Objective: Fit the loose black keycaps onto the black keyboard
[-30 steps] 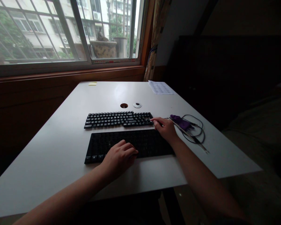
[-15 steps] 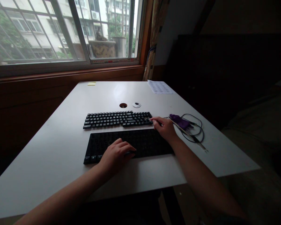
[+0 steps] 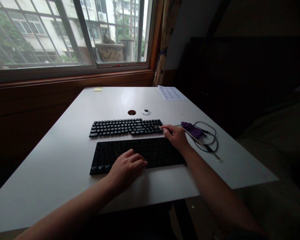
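A black keyboard base (image 3: pixel 162 153) lies near the front of the white table, most of its keycaps off. A few keycaps (image 3: pixel 100 168) sit at its lower left corner. Over its front edge, around the middle, my left hand (image 3: pixel 127 166) rests with fingers curled and together; whatever is under them is hidden. Beyond the base, loose black keycaps (image 3: pixel 115 127) are laid out in keyboard order. At their right end is my right hand (image 3: pixel 176 136), its index fingertip by the last keycaps. Its thumb and other fingers are bent in, partly hiding what is between them.
To the right lie a purple cloth (image 3: pixel 192 129), a looped black cable (image 3: pixel 216 140) and thin metal tweezers (image 3: pixel 215 156). Farther back are a round cable hole (image 3: pixel 132 112), a white ring (image 3: pixel 146 112), printed sheets (image 3: pixel 172 93) and a yellow note (image 3: pixel 98 89).
My left hand has shifted slightly right and rolled over, covering a dark strip that showed under its fingers before. My right hand stays in place.
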Demonstrator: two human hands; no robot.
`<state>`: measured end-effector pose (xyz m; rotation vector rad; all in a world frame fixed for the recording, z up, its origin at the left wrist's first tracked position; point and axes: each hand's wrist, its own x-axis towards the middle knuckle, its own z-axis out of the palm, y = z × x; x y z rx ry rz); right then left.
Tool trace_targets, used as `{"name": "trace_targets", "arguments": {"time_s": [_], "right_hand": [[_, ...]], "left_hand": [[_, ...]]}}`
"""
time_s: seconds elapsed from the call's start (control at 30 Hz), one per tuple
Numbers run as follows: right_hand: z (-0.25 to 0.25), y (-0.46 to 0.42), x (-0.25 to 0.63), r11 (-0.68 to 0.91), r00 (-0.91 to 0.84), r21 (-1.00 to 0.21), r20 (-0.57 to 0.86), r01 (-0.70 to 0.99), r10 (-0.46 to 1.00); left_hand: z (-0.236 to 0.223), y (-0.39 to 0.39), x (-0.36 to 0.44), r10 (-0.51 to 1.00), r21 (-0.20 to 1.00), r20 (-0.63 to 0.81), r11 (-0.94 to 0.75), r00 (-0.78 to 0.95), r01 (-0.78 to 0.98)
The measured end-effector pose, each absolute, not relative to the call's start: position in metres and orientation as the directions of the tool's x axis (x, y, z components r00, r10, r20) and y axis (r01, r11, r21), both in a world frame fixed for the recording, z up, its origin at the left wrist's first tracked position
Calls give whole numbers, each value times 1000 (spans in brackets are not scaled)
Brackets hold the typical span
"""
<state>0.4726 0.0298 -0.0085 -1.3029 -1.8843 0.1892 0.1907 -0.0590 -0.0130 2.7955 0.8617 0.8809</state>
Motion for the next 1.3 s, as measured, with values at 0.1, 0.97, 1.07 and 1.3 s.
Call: {"name": "trace_targets", "arguments": {"time_s": [0.1, 0.97, 1.07, 1.3], "right_hand": [[-9, 30, 474, 457, -131, -530, 540, 714, 831], [-11, 32, 474, 470, -137, -523, 552, 711, 822], [-10, 31, 474, 469, -139, -524, 550, 711, 824], [-10, 31, 474, 456, -125, -546, 536, 703, 835]], "left_hand": [[-13, -59, 191, 548, 248, 514, -832, 660, 497], [-12, -59, 189, 595, 280, 457, -801, 661, 529], [-12, -59, 191, 594, 257, 453, -801, 664, 541], [-10, -61, 192, 601, 255, 448, -795, 662, 550]]}}
